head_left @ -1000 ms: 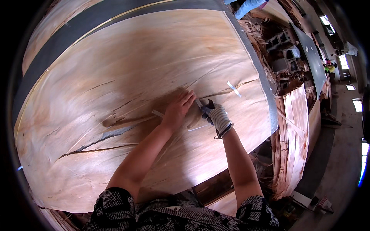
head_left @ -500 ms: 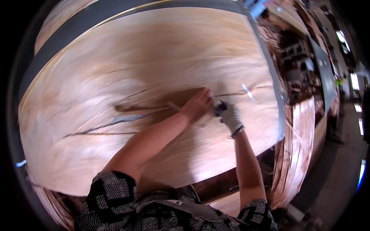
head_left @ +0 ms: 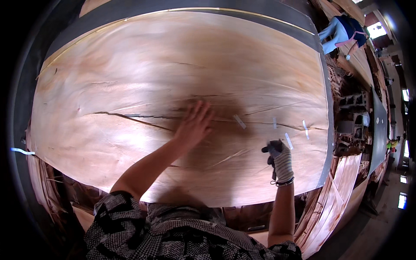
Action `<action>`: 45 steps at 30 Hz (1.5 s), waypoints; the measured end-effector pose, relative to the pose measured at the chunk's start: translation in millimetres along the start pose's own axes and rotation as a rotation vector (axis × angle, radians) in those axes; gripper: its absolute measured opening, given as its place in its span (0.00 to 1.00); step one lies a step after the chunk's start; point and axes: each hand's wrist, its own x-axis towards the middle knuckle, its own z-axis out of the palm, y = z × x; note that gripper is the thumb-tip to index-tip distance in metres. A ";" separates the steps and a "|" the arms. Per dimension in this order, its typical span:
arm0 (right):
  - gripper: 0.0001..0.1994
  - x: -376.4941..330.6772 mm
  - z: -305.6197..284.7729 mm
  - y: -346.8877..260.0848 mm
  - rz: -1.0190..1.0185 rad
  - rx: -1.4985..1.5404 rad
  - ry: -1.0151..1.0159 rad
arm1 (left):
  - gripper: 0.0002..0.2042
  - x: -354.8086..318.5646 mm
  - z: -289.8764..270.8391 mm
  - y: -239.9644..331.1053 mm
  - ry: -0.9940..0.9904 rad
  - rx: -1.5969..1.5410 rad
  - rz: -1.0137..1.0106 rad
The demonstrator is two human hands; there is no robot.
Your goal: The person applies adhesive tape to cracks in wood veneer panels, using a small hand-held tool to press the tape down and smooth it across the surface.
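Note:
A large pale wood veneer sheet (head_left: 143, 173) lies before me, with long dark cracks (head_left: 143, 121) running across it. My left hand (head_left: 196, 123) is bare and rests on the sheet at the right end of the biggest crack, fingers spread, holding nothing. To the right, my right hand (head_left: 281, 162) wears a striped glove with dark fingers. Those fingers are bent in, and what they hold, if anything, cannot be made out. White tape strips lie on the sheet near it: one strip (head_left: 239, 121) between my hands, another (head_left: 289, 141) just above the glove, others along the right-hand crack.
A dark table edge (head_left: 286, 17) with a yellow strip (head_left: 173, 9) borders the far side. Stacked veneer pieces (head_left: 331, 195) stand at the right. Further off are grey blocks (head_left: 353, 99) among scraps and a person (head_left: 342, 32) in dark top and light blue trousers.
My hands have parted: the left moved left and flattened with fingers spread, the right drew away right and nearer to me. The view has shifted, and more tape strips show.

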 end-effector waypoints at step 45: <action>0.11 112.5 205.3 -52.6 -0.083 -0.391 -0.319 | 0.22 -47.8 -4.2 -48.6 0.229 -0.254 -0.062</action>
